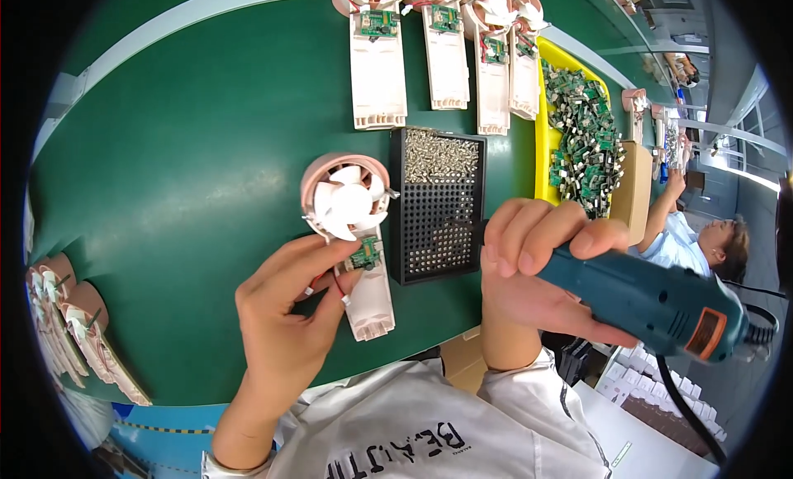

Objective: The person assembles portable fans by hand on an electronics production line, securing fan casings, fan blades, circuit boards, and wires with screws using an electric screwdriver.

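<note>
My left hand [285,301] is closed, thumb and fingers pinching a small green circuit board [365,254] over the handle of a pale pink fan housing [373,305]. Thin red wires with white plugs hang by its fingers. At the housing's upper end, a white fan blade wheel [345,202] sits inside a round pink ring. Wrapped round a teal electric screwdriver [636,293] is my right hand [524,272]; the tool's tip end points left, over a black screw tray [442,256]. Small silver screws [440,155] heap at the tray's far end, and others stand in its holes.
Several fan housings with boards [378,74] lie along the far side. A yellow bin [543,149] of circuit boards and a cardboard box [634,190] stand at right. More fan housings [87,322] rest at the left edge. A co-worker [681,239] sits at far right.
</note>
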`<action>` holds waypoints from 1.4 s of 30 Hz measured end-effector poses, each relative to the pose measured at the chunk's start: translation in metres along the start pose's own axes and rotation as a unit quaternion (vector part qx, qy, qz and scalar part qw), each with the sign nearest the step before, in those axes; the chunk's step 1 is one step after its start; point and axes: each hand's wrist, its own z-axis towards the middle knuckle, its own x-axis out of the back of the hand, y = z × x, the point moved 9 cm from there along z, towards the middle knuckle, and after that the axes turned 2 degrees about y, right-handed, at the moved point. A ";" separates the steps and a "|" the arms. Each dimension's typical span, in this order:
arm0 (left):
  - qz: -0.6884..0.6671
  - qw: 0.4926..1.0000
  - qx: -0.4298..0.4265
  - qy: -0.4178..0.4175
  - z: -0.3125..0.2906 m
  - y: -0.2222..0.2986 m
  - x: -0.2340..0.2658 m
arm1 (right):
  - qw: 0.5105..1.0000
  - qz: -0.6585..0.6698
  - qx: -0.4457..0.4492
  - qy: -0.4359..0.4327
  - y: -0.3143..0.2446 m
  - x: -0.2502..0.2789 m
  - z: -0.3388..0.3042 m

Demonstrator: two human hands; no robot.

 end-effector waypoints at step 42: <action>-0.001 0.998 -0.063 -0.023 -0.002 0.007 -0.009 | 0.999 0.019 -0.018 0.025 -0.011 -0.060 -0.014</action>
